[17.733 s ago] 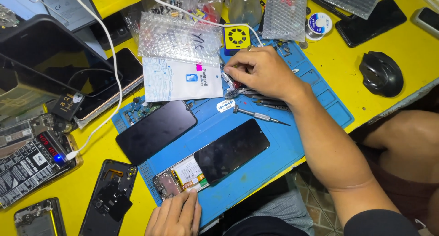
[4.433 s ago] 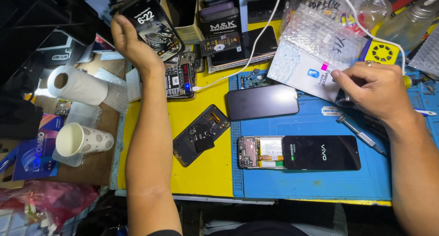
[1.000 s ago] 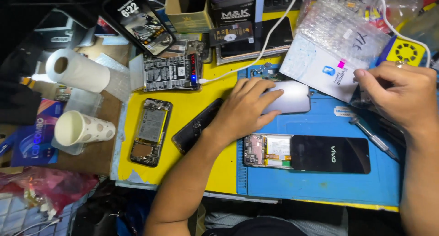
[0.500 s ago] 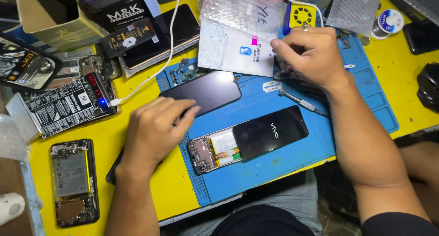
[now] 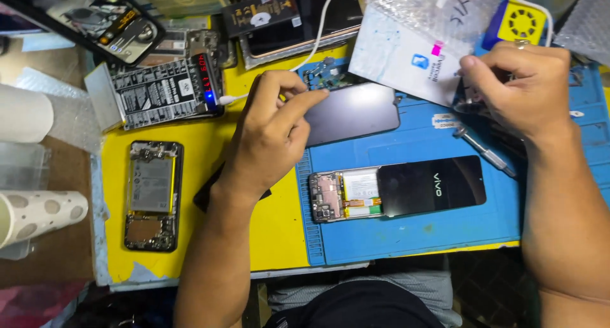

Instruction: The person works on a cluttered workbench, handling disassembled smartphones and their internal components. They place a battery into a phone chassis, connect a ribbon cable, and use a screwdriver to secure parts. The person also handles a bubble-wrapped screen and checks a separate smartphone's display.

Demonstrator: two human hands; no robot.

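An opened dark phone frame (image 5: 151,196) lies leftmost on the yellow table (image 5: 273,226), then the left hand (image 5: 270,134), fingers loosely curled, touches a loose dark glass screen panel (image 5: 356,112) above the half-opened black phone (image 5: 397,189) on the blue mat (image 5: 413,233), while the right hand (image 5: 521,87) pinches something small I cannot make out.

On the work mat (image 5: 445,233), the opened phone (image 5: 397,191) lies near; the loose screen panel (image 5: 352,112) lies beyond it. The screwdriver (image 5: 486,152) lies right of both. Far left, off the mat, lies another opened phone (image 5: 151,194).

Two opened phones (image 5: 151,194) (image 5: 394,189), one loose dark screen (image 5: 352,112), one blue mat (image 5: 445,233), one screwdriver (image 5: 483,151), two hands (image 5: 270,134) (image 5: 518,87).
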